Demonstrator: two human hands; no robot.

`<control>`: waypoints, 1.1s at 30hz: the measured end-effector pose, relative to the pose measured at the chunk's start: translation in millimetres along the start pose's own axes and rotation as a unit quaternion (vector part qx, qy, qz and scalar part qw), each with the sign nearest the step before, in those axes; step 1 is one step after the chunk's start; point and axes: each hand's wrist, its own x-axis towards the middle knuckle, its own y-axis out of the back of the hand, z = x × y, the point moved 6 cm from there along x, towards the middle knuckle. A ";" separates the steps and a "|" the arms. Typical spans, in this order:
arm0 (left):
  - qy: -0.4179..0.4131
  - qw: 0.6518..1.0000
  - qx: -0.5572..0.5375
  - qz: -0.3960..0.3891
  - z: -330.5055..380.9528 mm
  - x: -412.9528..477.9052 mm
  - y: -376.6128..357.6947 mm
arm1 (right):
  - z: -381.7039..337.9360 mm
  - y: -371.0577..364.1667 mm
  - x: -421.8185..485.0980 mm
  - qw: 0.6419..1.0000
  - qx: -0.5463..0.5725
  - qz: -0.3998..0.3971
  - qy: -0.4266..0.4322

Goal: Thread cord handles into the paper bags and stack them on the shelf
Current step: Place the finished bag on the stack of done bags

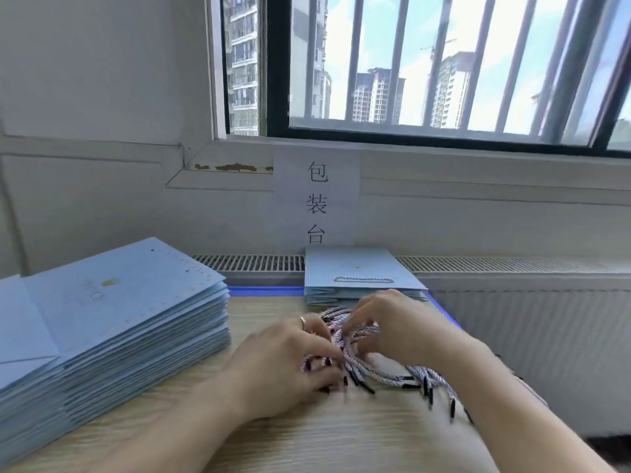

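Cord bundle (362,349): twisted lilac-white cords with black tips, loosely tangled, lying between and under both hands. Gripped by curled fingers of left hand (283,363) and right hand (392,322). Black-tipped ends fanned out near side, below right wrist; partly blurred. Tall stack (129,322) of flat light-blue paper bags well left of left hand, punched holes along top edge, faint gold print on top bag. Smaller stack (358,271) of same bags just beyond right hand, lying flat, cord handle (363,278) threaded across top bag's near edge.

Single wide-angle head view.
Looks forward and down over the surface (293,442), close above left hand (290,367) and right hand (396,322) at lower centre; window (444,80) across upper frame.
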 end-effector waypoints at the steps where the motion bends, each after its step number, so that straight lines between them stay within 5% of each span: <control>1: -0.001 1.000 -0.007 0.000 -6.7 1.3 -0.8 | -0.6 -3.6 -0.6 1.000 -0.017 0.005 0.003; 8: 0.034 0.996 -0.014 0.076 -39.0 21.7 -1.1 | -0.3 -0.3 2.2 0.995 0.032 0.092 0.029; 15: 0.036 0.978 -0.100 0.179 -20.4 14.8 19.8 | -7.8 32.3 -10.9 0.938 0.127 0.319 0.036; 21: 0.081 0.912 -0.380 0.134 2.9 1.9 27.7 | -24.3 39.0 -22.8 0.925 0.160 0.340 0.058; 26: 0.122 0.889 -0.430 0.097 -3.4 1.2 24.4 | -15.6 46.4 -26.6 0.910 0.205 0.359 0.034; 33: 0.155 0.880 -0.424 0.152 -17.4 -2.0 38.5 | -9.6 50.1 -30.4 0.909 0.217 0.355 0.023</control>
